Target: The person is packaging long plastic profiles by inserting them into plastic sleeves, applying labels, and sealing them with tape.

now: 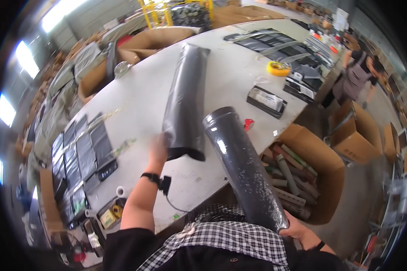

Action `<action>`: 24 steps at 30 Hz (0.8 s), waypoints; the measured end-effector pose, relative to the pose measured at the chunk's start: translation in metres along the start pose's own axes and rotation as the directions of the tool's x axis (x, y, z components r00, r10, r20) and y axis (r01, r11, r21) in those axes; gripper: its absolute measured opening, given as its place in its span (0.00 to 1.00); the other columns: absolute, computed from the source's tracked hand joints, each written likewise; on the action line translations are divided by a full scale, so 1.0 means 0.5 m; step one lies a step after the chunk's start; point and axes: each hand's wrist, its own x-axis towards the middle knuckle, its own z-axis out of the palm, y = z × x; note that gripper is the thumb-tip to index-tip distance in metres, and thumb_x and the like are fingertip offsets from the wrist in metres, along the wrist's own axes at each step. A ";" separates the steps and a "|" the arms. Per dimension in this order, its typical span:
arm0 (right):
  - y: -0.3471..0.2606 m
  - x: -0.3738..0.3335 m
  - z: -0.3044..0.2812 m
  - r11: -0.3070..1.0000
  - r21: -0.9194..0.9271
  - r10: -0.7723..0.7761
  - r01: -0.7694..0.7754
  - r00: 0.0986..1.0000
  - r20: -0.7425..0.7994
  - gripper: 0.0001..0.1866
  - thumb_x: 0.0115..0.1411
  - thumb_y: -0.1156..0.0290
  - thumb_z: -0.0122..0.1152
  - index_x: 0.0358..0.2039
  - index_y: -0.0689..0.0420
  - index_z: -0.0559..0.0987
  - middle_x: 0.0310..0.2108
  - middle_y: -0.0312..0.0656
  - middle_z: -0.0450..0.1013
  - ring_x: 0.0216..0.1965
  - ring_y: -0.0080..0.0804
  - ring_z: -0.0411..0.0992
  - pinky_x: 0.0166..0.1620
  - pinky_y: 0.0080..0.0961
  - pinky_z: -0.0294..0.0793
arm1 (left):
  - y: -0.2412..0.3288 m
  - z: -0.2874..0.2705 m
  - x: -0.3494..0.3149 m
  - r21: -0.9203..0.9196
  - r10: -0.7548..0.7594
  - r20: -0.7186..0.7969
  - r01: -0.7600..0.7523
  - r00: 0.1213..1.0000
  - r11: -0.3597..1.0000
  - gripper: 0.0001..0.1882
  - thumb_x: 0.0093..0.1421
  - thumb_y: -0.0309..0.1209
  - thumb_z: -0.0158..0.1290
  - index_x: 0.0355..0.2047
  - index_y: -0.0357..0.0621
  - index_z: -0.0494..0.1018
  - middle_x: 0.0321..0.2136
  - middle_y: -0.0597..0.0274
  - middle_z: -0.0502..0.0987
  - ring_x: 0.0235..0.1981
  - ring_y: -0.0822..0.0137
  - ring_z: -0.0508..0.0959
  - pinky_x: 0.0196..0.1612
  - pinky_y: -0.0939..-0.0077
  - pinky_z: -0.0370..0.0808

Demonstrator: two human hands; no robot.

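The lower end of a glossy black roll is gripped by the right hand, the roll being slanted across the table's near edge; the near left corner of a black plastic package, on or just above the white table, is met by the left hand; through blur, its closure cannot be told; rightward, tubes are held in an open carton.
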 end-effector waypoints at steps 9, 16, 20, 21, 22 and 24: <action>0.073 0.019 -0.082 0.963 -0.255 0.129 -0.092 0.983 0.132 0.65 0.32 0.61 0.78 0.63 0.73 0.46 0.62 0.51 0.53 0.64 0.34 0.51 0.65 0.27 0.47 | 0.087 0.048 0.071 -0.259 -0.219 0.252 0.284 0.943 0.923 0.21 0.54 0.30 0.48 0.50 0.48 0.66 0.37 0.44 0.77 0.40 0.46 0.77 0.42 0.60 0.72; 0.038 0.069 -0.061 0.975 -0.036 0.219 -0.217 0.937 0.272 0.60 0.37 0.63 0.75 0.64 0.71 0.45 0.63 0.50 0.51 0.64 0.34 0.50 0.65 0.28 0.46 | 0.002 0.051 0.043 -0.411 -0.268 0.400 0.432 0.877 0.803 0.19 0.56 0.35 0.42 0.47 0.45 0.69 0.38 0.42 0.77 0.41 0.46 0.76 0.43 0.58 0.71; 0.038 0.072 -0.057 0.963 0.053 0.242 -0.264 0.935 0.261 0.59 0.39 0.64 0.74 0.64 0.68 0.46 0.63 0.47 0.53 0.63 0.32 0.52 0.65 0.28 0.48 | 0.028 0.078 0.058 -0.079 -0.350 0.420 0.418 0.837 0.905 0.22 0.58 0.40 0.40 0.46 0.39 0.70 0.42 0.39 0.75 0.45 0.46 0.75 0.47 0.58 0.70; 0.056 0.074 -0.076 0.970 -0.001 0.238 -0.244 0.943 0.234 0.58 0.39 0.64 0.75 0.64 0.66 0.47 0.62 0.45 0.54 0.63 0.32 0.53 0.64 0.28 0.49 | 0.045 0.083 0.075 -0.076 -0.353 0.428 0.423 0.832 0.903 0.22 0.58 0.40 0.40 0.46 0.39 0.70 0.42 0.39 0.75 0.45 0.46 0.75 0.47 0.58 0.70; 0.071 0.077 -0.084 0.973 -0.056 0.230 -0.223 0.950 0.212 0.58 0.39 0.63 0.75 0.64 0.65 0.48 0.62 0.44 0.55 0.62 0.31 0.54 0.64 0.28 0.49 | 0.053 0.086 0.098 -0.048 -0.364 0.531 0.457 0.765 0.888 0.21 0.58 0.39 0.41 0.47 0.39 0.69 0.42 0.39 0.75 0.45 0.45 0.75 0.46 0.59 0.70; 0.025 0.089 -0.041 0.965 -0.059 0.262 -0.256 0.932 0.250 0.57 0.38 0.63 0.75 0.64 0.65 0.50 0.61 0.44 0.55 0.62 0.32 0.54 0.64 0.28 0.49 | 0.054 0.075 0.115 -0.010 -0.376 0.627 0.490 0.682 0.871 0.21 0.58 0.39 0.43 0.48 0.39 0.68 0.42 0.39 0.75 0.45 0.44 0.74 0.46 0.59 0.70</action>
